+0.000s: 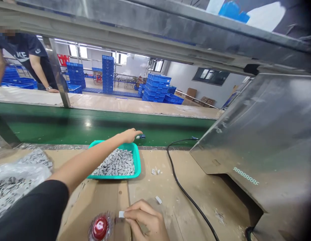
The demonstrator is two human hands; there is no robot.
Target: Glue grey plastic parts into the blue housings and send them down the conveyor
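My left hand [131, 135] reaches over the far rim of a teal basket [138, 164] to the green belt, its index finger stretched toward a small blue and white piece [142, 136]. Many small grey pieces [117, 162] fill the basket. Near the bottom centre, my right hand [145, 219] pinches a small white piece [121, 214] between thumb and finger. Just left of that hand, a round red button [100, 227] sits in clear plastic wrap. Another light piece [158, 199] lies on the cardboard above my right hand.
A plastic bag [22, 174] of grey pieces lies at left. A black cable [180, 184] crosses the cardboard. A metal housing [266, 134] stands at right, and a metal beam [145, 30] spans overhead. Beyond the green belt [70, 124], a person [32, 57] leans at far left.
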